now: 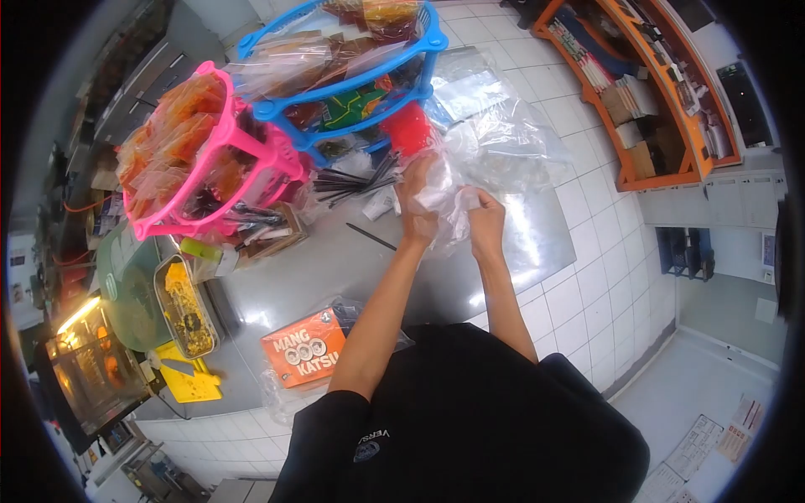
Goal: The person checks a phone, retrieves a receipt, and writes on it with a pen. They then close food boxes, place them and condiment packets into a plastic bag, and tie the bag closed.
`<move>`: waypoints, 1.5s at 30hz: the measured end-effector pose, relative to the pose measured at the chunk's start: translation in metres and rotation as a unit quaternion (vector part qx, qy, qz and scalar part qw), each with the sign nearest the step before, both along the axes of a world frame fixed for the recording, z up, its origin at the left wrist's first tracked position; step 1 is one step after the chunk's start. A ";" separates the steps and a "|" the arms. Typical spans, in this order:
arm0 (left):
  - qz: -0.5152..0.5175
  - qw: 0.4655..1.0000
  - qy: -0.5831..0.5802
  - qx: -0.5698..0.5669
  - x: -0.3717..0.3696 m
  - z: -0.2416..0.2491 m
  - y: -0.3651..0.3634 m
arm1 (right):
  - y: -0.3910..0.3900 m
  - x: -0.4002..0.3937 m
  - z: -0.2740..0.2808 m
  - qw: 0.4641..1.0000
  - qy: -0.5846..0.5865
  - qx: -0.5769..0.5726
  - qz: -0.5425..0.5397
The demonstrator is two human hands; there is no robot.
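Over the steel table, my left hand (417, 201) is closed around a thin whitish plastic bag (453, 214), its fingers partly covered by the crumpled film. My right hand (486, 225) pinches the same bag from the other side, fingertips pressed together. Just beyond my left hand is a red container (407, 130). A pile of clear plastic bags (503, 138) spreads over the far right of the table. Left of my hands lies a bunch of black sticks (356, 180), and a single black stick (371, 235) rests nearer to me.
A pink basket (189, 220) and a blue basket (352, 84), both full of bagged food, stand at the back left. An orange printed box (303, 348) lies near my left arm. Further left are a metal tray (216, 335) of yellow food and a yellow board (189, 386) with a knife.
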State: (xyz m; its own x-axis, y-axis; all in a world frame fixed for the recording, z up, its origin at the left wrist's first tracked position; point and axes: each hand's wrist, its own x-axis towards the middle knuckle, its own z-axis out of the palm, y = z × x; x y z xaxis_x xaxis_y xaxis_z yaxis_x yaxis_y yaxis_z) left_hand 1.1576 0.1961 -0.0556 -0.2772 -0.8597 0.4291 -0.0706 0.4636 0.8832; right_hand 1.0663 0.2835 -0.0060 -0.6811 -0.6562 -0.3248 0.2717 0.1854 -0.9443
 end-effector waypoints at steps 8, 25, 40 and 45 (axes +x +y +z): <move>0.030 0.995 -0.092 -0.028 0.000 0.011 -0.007 | 0.029 -0.018 0.012 0.999 0.001 -0.002 0.037; -0.103 0.903 -0.415 -0.046 0.055 0.094 0.019 | 0.107 -0.061 0.112 0.926 0.319 0.151 0.132; 0.214 0.929 -0.274 0.127 0.414 0.195 0.125 | 0.038 0.321 0.137 0.635 0.389 -0.469 0.475; 0.133 0.928 -0.258 0.232 0.417 0.187 0.106 | 0.021 0.321 0.039 0.621 0.441 -0.222 0.608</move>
State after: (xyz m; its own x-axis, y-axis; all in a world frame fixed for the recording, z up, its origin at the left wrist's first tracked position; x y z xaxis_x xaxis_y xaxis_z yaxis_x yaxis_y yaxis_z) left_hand 1.5744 0.3017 0.1314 -0.0954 -0.9862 -0.1352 -0.5974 -0.0520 0.8002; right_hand 1.3870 0.3050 0.0325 0.6222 -0.7511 0.2207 -0.4735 -0.5856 -0.6580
